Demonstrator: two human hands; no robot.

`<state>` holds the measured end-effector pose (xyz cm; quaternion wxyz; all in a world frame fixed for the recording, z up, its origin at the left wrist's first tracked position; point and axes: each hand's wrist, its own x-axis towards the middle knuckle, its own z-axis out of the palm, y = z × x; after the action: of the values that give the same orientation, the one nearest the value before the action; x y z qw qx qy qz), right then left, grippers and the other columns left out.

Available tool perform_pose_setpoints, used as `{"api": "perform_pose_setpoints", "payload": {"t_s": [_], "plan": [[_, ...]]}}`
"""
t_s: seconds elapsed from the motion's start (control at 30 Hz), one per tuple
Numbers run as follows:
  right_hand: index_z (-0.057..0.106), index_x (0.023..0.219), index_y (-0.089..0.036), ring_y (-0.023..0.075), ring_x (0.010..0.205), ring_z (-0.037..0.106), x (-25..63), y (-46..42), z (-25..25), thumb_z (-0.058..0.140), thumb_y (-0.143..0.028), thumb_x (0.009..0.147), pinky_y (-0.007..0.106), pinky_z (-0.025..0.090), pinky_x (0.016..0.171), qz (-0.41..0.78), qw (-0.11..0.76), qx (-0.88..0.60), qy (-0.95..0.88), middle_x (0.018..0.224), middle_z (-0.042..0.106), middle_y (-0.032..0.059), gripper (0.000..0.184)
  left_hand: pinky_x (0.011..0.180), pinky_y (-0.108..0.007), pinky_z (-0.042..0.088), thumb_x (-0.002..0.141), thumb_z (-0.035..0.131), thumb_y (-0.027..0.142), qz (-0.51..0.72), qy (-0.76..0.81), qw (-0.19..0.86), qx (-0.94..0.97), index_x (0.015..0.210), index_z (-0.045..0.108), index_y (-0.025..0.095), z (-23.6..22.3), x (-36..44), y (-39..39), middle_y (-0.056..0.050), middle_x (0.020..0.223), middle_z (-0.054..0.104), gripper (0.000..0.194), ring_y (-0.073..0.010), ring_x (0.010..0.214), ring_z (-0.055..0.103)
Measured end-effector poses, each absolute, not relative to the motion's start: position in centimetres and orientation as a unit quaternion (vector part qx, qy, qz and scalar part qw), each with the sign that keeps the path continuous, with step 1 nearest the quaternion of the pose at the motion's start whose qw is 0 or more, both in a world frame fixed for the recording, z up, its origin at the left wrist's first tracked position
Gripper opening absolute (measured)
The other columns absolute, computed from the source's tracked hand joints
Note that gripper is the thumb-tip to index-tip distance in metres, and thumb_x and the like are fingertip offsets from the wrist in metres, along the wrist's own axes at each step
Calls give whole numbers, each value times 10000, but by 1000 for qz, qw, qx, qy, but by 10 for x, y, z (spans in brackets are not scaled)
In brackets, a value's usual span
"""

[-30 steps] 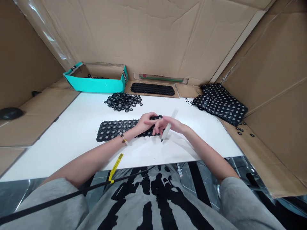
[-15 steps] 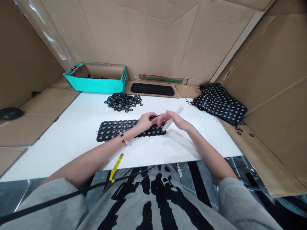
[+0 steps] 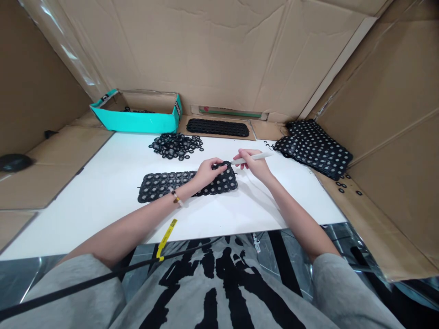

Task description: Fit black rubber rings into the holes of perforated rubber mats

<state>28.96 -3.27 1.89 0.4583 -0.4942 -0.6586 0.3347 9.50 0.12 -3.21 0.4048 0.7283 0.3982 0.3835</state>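
Resting open on the right end of a black perforated rubber sheet (image 3: 164, 188), not gripping: the left hand (image 3: 209, 172). Pinching what looks like a white marker pen (image 3: 252, 157): the right hand (image 3: 255, 165), tip just beside the sheet's far corner, contact unclear. Lying beyond the sheet: loose black rubber rings (image 3: 176, 146). Sitting further back: a teal-sided cardboard box (image 3: 137, 123) holding black pieces (image 3: 137, 110), too small to make out.

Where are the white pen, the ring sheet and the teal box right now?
white pen (image 3: 254, 158), head view, on the barrel, in the right hand
ring sheet (image 3: 164, 185), head view, on the black rings at the end away from the hands
teal box (image 3: 137, 123), head view, on the front wall
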Motion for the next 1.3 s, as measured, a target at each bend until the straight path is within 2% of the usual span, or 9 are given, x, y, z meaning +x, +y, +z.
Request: {"api": "perform_pose_setpoints", "payload": {"t_s": [0.33, 0.57, 0.7, 0.83, 1.03, 1.3], "plan": [[717, 769, -136, 126, 529, 564, 290, -33, 19, 480, -529, 893, 250, 455, 562, 289, 429, -517, -682, 668, 694, 55, 476, 846, -345, 470, 783, 634, 459, 363, 395, 433, 725, 868, 695, 167, -28, 94, 0, -46, 907, 734, 311, -232, 875, 635], [701, 725, -175, 134, 556, 587, 288, -34, 15, 440, -515, 916, 253, 449, 594, 205, 396, -543, -712, 665, 695, 33, 469, 826, -324, 463, 754, 668, 468, 326, 363, 471, 735, 870, 681, 172, -31, 91, 8, -21, 894, 721, 318, -209, 860, 625], [691, 680, -153, 134, 508, 565, 290, -33, 19, 459, -497, 902, 253, 445, 555, 272, 411, -525, -694, 581, 663, 42, 470, 831, -329, 468, 659, 760, 404, 315, 350, 465, 749, 860, 635, 176, -34, 90, 10, -12, 883, 695, 329, -208, 861, 625], [680, 645, -127, 124, 450, 525, 292, -34, 22, 485, -442, 876, 244, 408, 486, 336, 421, -514, -668, 514, 628, 46, 436, 895, -358, 460, 653, 763, 369, 318, 355, 464, 747, 930, 625, 178, -33, 91, 7, -31, 956, 697, 365, -225, 929, 628], [668, 625, -130, 122, 461, 541, 287, -38, 24, 475, -392, 880, 239, 422, 498, 338, 405, -511, -678, 524, 634, 44, 414, 948, -368, 449, 642, 780, 333, 336, 379, 450, 735, 1058, 633, 185, -34, 92, 10, -54, 1093, 693, 465, -240, 1018, 618], [659, 621, -144, 126, 448, 535, 286, -39, 23, 476, -437, 888, 243, 420, 491, 316, 431, -522, -665, 507, 625, 37, 437, 968, -377, 435, 644, 782, 320, 342, 383, 473, 716, 1095, 622, 176, -32, 92, 7, -63, 1098, 686, 500, -239, 1026, 609]]}}
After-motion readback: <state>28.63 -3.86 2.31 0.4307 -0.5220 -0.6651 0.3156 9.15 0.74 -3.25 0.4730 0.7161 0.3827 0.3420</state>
